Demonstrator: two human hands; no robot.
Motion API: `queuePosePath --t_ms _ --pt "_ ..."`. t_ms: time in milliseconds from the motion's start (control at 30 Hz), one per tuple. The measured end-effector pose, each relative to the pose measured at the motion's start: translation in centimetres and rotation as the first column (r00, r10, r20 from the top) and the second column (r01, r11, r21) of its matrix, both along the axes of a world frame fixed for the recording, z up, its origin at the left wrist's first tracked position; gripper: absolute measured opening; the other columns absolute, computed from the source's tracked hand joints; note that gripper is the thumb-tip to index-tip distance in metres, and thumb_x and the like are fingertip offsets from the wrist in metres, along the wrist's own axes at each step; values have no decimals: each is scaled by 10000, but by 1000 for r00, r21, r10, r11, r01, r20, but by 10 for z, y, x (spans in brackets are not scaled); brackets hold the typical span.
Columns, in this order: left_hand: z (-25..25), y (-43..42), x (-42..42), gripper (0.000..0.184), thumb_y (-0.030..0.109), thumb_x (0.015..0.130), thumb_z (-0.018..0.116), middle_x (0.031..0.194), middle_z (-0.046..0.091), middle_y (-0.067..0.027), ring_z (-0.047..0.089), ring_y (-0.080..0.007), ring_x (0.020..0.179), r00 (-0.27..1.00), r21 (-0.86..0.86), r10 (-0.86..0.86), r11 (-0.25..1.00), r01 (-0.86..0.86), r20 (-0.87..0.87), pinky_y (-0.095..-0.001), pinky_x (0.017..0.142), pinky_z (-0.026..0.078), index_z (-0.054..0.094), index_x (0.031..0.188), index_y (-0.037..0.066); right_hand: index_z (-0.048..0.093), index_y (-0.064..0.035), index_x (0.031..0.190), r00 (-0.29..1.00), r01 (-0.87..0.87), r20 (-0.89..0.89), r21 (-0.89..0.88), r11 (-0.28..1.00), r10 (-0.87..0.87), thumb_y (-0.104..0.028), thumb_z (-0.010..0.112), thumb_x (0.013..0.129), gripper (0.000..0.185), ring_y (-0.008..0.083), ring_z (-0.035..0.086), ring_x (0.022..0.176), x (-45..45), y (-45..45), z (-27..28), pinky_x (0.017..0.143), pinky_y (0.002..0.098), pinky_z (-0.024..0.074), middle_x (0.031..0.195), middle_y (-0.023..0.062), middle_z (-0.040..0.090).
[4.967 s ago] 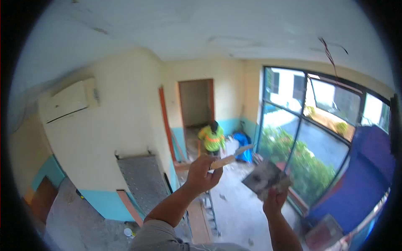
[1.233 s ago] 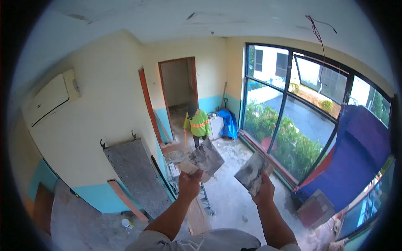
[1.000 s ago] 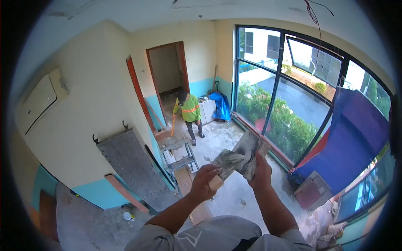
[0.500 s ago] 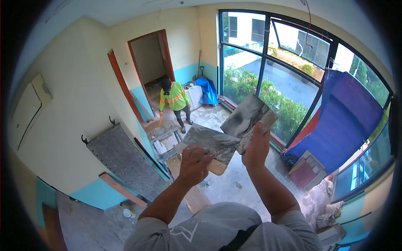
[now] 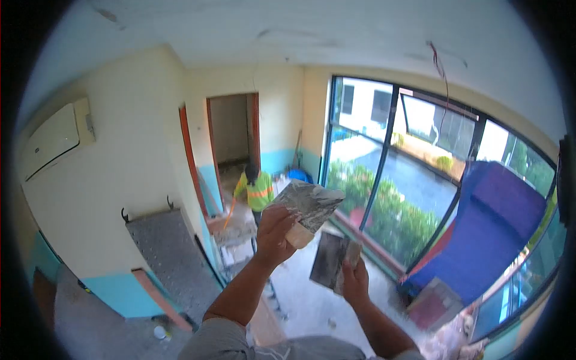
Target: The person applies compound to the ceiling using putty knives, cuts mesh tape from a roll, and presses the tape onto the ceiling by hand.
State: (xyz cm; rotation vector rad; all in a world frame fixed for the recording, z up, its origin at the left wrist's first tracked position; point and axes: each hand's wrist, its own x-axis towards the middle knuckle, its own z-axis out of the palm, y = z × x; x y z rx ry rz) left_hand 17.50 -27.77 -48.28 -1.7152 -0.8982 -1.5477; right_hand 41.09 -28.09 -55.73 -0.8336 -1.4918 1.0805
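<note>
My left hand [image 5: 276, 237] is closed on a flat plastering trowel [image 5: 313, 203], its blade smeared with wet grey plaster and a pale wooden grip [image 5: 299, 236] showing beside my fingers. It is held up in front of me. Lower and to the right, my right hand [image 5: 355, 281] grips a second plastering trowel [image 5: 327, 259], a dark rectangular blade with a pale handle. The two trowels are apart. Part of each handle is hidden by my fingers.
A co-worker in a high-visibility top [image 5: 259, 195] stands ahead, near a doorway, holding an orange stick [image 5: 230, 213]. A grey perforated platform [image 5: 174, 252] leans at the left wall. Blue sheeting [image 5: 489, 225] hangs by the windows. Wires [image 5: 441, 72] dangle from the ceiling.
My view has tilted up, showing more ceiling. The right trowel has dropped away from the left one, which it overlapped before. The co-worker is now more bent over and partly behind my left trowel.
</note>
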Motion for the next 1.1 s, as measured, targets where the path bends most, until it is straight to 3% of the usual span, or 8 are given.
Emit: queuePosePath --t_ms 67,267,400,500,633,733,933,1100 --pt "38 9 -12 409 140 640 830 1038 641 -131 610 -321 973 1000 116 10 993 -11 12 -454 864 504 660 1007 78 437 42 1360 989 58 136 50 997 -64 -254 515 1005 468 172 537 1077 17 25 -48 936 322 431 1198 90 574" --pt "219 -10 -40 350 147 703 775 1002 649 -112 620 -326 917 888 488 453 796 -359 -86 -425 788 516 653 1025 82 540 -18 1229 988 135 -62 -75 988 -139 -236 535 988 326 141 551 887 56 -9 -52 781 313 453 1004 41 589" --pt "308 -41 -1 312 89 780 734 1055 649 -111 642 -307 979 917 344 -200 936 75 346 -367 847 509 605 1059 36 554 -23 1184 949 168 -227 -217 962 -217 -234 538 984 290 127 526 814 102 1 -105 713 313 441 928 23 565" --pt "351 -12 4 465 70 825 718 1153 617 -126 608 -257 1088 579 527 -795 576 625 182 -348 920 484 494 1229 11 549 -18 1179 920 174 -311 -218 960 -237 -229 528 990 284 120 507 793 108 -3 -114 694 304 429 910 20 548" --pt "387 11 27 606 -43 859 635 1304 497 -138 526 -244 1176 195 566 -981 175 806 25 -382 1042 412 321 1370 43 537 -16 1233 947 311 -57 -77 947 -316 -246 489 1008 325 171 580 870 128 -7 -128 769 330 480 993 58 602" --pt "416 36 30 582 -28 884 650 1292 536 -96 540 -253 1168 66 567 -998 48 822 -11 -430 1032 435 366 1382 75 469 -1 1317 924 269 -243 -138 953 -296 -255 505 1009 400 191 522 1027 133 -29 -115 878 334 433 1170 79 523" --pt "450 35 39 565 108 907 675 1285 540 -98 552 -243 1138 19 604 -999 36 796 35 -431 938 479 369 1382 107 333 29 1485 715 122 -610 -372 920 -342 -271 538 1011 597 230 405 1341 144 -62 -86 1097 341 339 1525 120 365" --pt "469 29 26 594 246 905 699 1299 543 -116 570 -248 1092 143 607 -928 336 720 344 -432 866 484 370 1366 70 389 0 1457 837 373 -313 -271 887 -448 -236 549 1000 539 210 472 1211 202 -25 -179 1001 329 396 1389 102 485"
